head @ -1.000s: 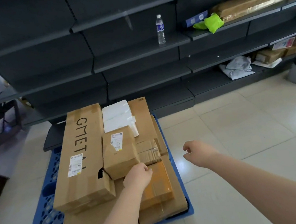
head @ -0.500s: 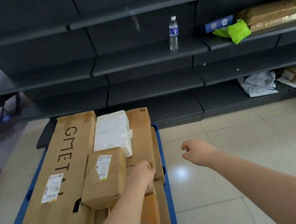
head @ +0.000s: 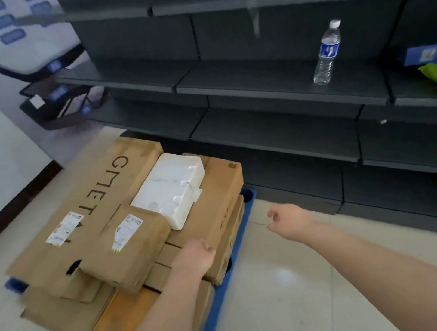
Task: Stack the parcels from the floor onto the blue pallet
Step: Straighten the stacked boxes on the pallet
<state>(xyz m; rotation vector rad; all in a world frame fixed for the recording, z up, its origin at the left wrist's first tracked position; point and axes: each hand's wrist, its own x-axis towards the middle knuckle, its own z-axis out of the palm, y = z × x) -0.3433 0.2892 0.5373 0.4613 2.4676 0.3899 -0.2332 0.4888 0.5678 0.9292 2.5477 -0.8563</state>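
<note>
Now the view has swung left and tilted compared with 1 second ago, so the stack sits lower left and the shelving fills the right side, while both arms keep much the same pose. The left hand (head: 194, 256) still rests against the near right edge of the stack, its fingers curled under; whether they pinch a box edge or merely press it, I cannot tell. The right hand (head: 288, 218) still hangs in the air over the tiled floor (head: 301, 281), fingers loosely curled and holding nothing. On the blue pallet (head: 225, 287) lie several parcels: a long lettered carton (head: 87, 214) at the left, a small labelled box (head: 127, 245) on top, a white foam box (head: 171, 188) behind it, and a flat brown carton (head: 216, 194) beneath that. No parcel shows on the floor. Since the stack looks unchanged, my judgement is that the last box is placed and being nudged square. A water bottle (head: 326, 52) stands on the dark shelf (head: 255, 79).
</note>
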